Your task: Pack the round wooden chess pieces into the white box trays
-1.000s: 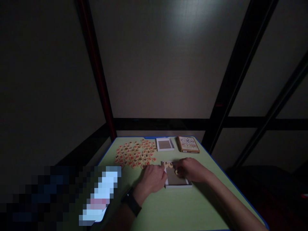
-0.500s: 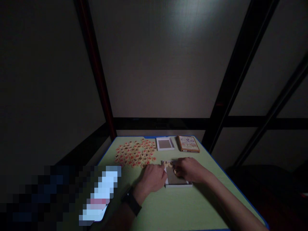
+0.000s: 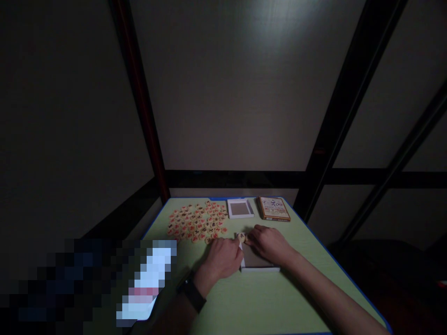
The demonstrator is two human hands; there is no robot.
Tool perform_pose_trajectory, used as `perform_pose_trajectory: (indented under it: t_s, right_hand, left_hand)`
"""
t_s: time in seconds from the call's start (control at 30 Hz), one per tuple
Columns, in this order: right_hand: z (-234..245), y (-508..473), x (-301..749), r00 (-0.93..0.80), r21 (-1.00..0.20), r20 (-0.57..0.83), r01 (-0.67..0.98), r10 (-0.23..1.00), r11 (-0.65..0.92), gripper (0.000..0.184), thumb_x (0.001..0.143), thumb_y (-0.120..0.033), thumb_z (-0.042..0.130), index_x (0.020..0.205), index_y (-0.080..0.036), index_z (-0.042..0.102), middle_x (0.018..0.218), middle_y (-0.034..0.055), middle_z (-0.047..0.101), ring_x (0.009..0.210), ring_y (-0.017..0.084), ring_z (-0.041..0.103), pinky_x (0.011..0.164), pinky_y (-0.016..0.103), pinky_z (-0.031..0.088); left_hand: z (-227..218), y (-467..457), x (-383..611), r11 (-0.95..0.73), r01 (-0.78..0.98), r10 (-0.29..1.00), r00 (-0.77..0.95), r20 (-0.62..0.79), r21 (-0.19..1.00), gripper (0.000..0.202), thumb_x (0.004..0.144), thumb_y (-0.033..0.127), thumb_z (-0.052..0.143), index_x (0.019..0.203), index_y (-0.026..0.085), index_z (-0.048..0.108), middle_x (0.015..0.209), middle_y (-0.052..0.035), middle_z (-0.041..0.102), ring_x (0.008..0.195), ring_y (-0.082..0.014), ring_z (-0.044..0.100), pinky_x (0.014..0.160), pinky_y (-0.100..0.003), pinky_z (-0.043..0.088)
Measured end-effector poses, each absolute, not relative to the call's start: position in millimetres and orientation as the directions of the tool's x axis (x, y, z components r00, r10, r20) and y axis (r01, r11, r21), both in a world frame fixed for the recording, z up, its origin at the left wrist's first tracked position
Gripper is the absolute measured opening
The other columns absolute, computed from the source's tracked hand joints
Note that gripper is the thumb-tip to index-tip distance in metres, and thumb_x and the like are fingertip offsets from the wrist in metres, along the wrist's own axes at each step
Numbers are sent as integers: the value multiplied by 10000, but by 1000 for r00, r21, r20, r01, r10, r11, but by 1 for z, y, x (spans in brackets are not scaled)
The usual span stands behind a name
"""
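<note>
A shallow box half (image 3: 260,269) with white walls lies in front of me. A round xiangqi piece (image 3: 241,237) with a dark character sits in its far left corner. My left hand (image 3: 225,258), a dark watch on its wrist, is closed at the left wall, its index fingertip against that piece. Over the far part of the box my right hand (image 3: 270,244) is closed, fingertips just right of the corner piece. A sliver of another piece shows under them; the rest is hidden.
Many xiangqi pieces (image 3: 197,223) with red and dark characters spread over the left of the green table (image 3: 244,302). A second white box half (image 3: 240,215) and a printed game box (image 3: 274,208) lie at the back. A pixelated bright shape (image 3: 150,279) is at lower left.
My right hand has moved left and slightly away from me, toward the corner, carrying the piece it held. It now covers the second piece in the row. My left hand stays put.
</note>
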State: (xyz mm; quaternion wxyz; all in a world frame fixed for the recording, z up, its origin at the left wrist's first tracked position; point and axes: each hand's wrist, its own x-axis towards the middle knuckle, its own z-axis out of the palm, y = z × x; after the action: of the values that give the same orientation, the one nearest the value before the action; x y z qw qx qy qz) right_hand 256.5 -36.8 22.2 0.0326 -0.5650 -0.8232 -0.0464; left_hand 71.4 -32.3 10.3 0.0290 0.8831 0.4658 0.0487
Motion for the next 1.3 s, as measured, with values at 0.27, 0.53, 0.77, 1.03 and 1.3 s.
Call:
perform_pose_trajectory:
  t_s: [0.27, 0.53, 0.77, 1.03, 1.3]
  right_hand:
    - [16, -36, 257, -345, -53, 104, 935, 933, 351, 151, 912, -270, 487, 1018, -184, 552, 955, 84, 701, 821, 208, 645, 637, 277, 329]
    - [5, -30, 258, -361, -135, 140, 915, 922, 379, 145, 923, -240, 451, 1028, -179, 530, 963, 90, 700, 842, 204, 639, 655, 272, 332]
    - [6, -30, 258, -358, -157, 140, 913, 923, 377, 128, 917, -226, 459, 1018, -181, 523, 959, 88, 691, 838, 203, 638, 656, 266, 341]
    - [7, -31, 258, -356, -168, 136, 912, 925, 376, 120, 912, -235, 466, 1008, -181, 513, 939, 89, 693, 812, 202, 634, 654, 267, 338]
    - [22, -40, 264, -370, -257, 215, 871, 904, 418, 284, 774, -212, 566, 1052, -183, 518, 931, 66, 663, 781, 195, 596, 662, 268, 351]
  left_hand:
    - [14, -33, 72, -551, 826, 834, 551, 36, 116, 339, 913, 271, 358, 1032, 168, 658, 916, -133, 725, 854, -255, 686, 799, -384, 504]
    - [10, -32, 72, -549, 828, 835, 548, 44, 115, 342, 910, 273, 351, 1012, 167, 660, 921, -135, 725, 849, -257, 685, 796, -392, 503]
    - [12, -33, 72, -551, 828, 834, 550, 43, 100, 359, 908, 264, 335, 1032, 167, 658, 930, -138, 723, 859, -263, 684, 797, -396, 504]
    - [9, -32, 72, -551, 827, 834, 549, 53, 111, 343, 916, 273, 345, 1028, 176, 655, 918, -127, 722, 855, -259, 684, 802, -399, 504]
    - [10, -33, 70, -551, 828, 835, 548, 55, 104, 321, 908, 268, 356, 994, 172, 649, 899, -121, 720, 839, -256, 686, 785, -387, 515]
